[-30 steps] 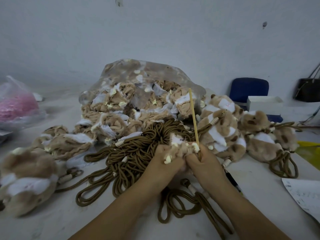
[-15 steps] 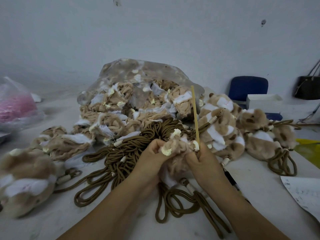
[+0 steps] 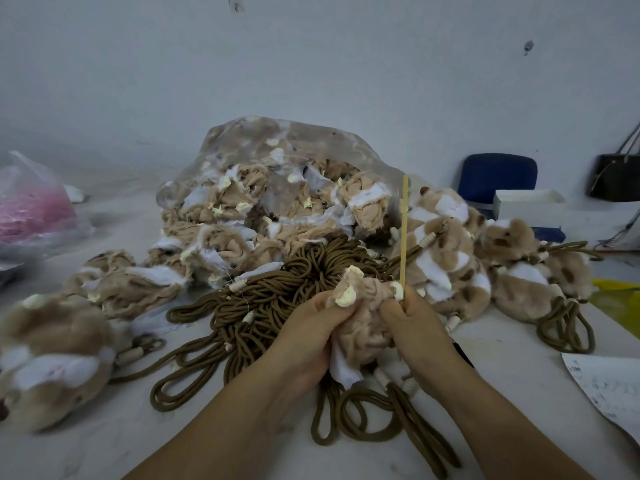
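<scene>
A limp tan and white plush skin (image 3: 363,327), turned inside out, hangs between my two hands above the table. My left hand (image 3: 308,337) grips its left side, fingers curled round the fabric beside a cream paw. My right hand (image 3: 412,327) grips the right side and also holds a thin wooden stick (image 3: 403,237) that points straight up. The stick's lower end is hidden in my fist.
Brown cord loops (image 3: 263,299) lie heaped in front of my hands. A clear plastic bag (image 3: 284,157) of unturned skins sits behind. Finished plush toys (image 3: 446,261) pile up at right and left (image 3: 52,351). A pink bag (image 3: 31,209), blue chair (image 3: 498,174), white box (image 3: 526,209) and paper (image 3: 609,386) surround them.
Both hands have pulled more of the plush skin up and outward, so a longer stretch of fabric now hangs between them. The stick has stayed upright in my right hand.
</scene>
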Demonstrator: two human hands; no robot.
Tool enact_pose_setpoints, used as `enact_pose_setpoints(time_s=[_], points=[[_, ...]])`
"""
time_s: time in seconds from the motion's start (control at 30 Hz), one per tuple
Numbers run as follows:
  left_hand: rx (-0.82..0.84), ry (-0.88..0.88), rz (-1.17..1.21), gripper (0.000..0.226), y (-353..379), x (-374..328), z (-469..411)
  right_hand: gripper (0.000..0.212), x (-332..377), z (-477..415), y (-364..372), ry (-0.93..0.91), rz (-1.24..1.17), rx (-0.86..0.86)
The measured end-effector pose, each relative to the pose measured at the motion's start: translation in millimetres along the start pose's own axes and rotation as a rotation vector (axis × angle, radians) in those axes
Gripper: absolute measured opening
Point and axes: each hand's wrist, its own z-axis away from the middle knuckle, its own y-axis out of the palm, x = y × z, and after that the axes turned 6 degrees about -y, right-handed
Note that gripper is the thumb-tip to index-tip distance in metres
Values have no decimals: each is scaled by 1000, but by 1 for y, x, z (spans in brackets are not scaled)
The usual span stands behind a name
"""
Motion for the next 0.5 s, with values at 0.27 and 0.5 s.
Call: enact_pose_setpoints(time_s=[0.27, 0.5], points=[[103, -100, 47, 38, -5, -3, 1, 23, 6, 0, 2, -249, 197, -81], [324, -130, 75, 57, -3, -9, 9, 30, -1, -7, 0, -244, 132, 9]])
